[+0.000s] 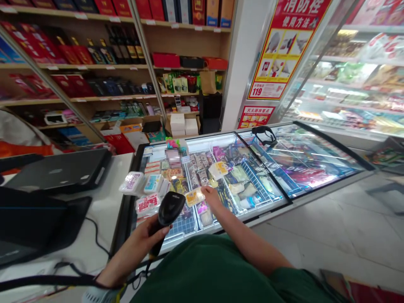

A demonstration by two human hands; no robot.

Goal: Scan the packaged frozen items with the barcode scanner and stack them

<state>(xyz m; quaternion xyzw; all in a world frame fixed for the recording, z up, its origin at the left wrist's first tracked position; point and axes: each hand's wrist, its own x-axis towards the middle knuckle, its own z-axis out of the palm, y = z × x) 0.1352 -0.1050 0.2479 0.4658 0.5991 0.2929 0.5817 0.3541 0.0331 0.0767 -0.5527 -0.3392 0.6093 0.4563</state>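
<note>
A black barcode scanner [170,209] is gripped upright in my left hand [151,235], its head above the near left part of the glass-topped freezer. My right hand [211,198] pinches the right end of a flat clear pack with a yellow label [193,197] over the glass. Just beyond it lies another pack with a yellow label [220,169]. Left of the scanner sit a red-labelled pack [147,203], a blue-labelled pack [153,183] and a pink-labelled pack [131,182], close together on the freezer's left end.
The freezer [268,212] stretches to the right, with a black strap-like object [264,135] on its far edge. A counter [109,202] with a dark monitor or terminal [59,172] stands at left. Cables hang near my left wrist. Shelves [104,101] with boxes and bottles stand behind. Someone's orange-and-white clothing [19,139] shows at far left.
</note>
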